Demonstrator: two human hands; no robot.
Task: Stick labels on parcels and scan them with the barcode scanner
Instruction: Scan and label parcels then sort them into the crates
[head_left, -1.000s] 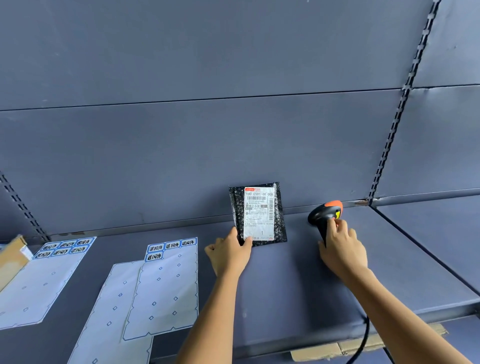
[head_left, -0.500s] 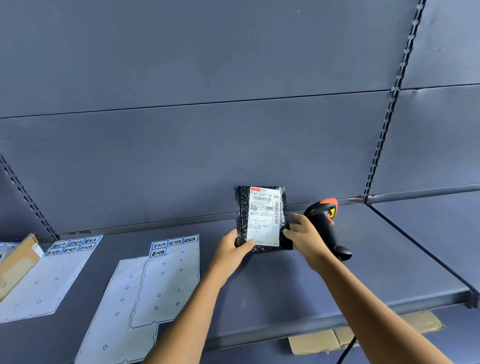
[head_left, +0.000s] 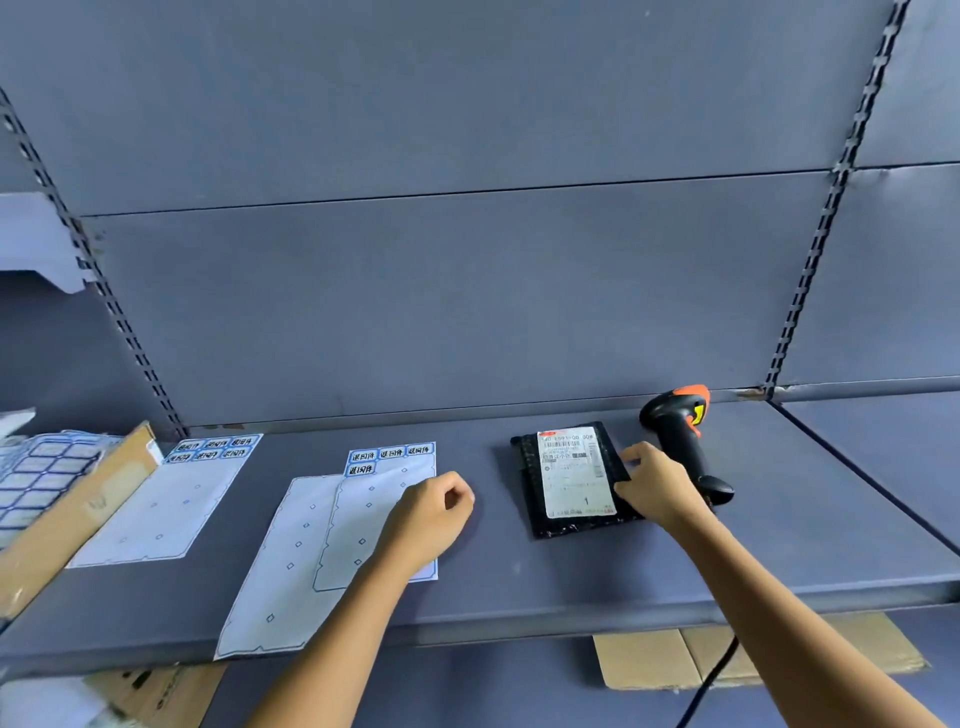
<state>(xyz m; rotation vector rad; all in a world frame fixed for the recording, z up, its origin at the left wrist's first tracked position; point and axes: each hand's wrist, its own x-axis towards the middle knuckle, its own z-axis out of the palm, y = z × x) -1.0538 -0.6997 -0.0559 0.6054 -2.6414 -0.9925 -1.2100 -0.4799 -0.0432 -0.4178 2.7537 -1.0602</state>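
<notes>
A black bubble-wrap parcel (head_left: 531, 470) with a white shipping label (head_left: 574, 480) lies flat on the grey shelf (head_left: 545, 577). My right hand (head_left: 657, 486) holds the parcel's right edge with curled fingers and thumb. Just behind that hand, the black and orange barcode scanner (head_left: 680, 436) lies on the shelf, untouched. My left hand (head_left: 431, 514) hovers loosely curled over the right side of a label sheet (head_left: 387, 460), holding nothing. That sheet has several blue-bordered labels left along its top.
A second label sheet (head_left: 171, 499) with several labels lies further left, and an empty backing sheet (head_left: 270, 587) overhangs the shelf's front edge. A cardboard box (head_left: 67, 514) holding more label sheets stands at the far left. The scanner cable (head_left: 711, 675) and flattened cardboard (head_left: 649, 660) sit below the shelf.
The parcel went from upright against the back wall to flat on the shelf. My left hand let go of it and moved left over the label sheet. My right hand released the scanner and took the parcel's edge.
</notes>
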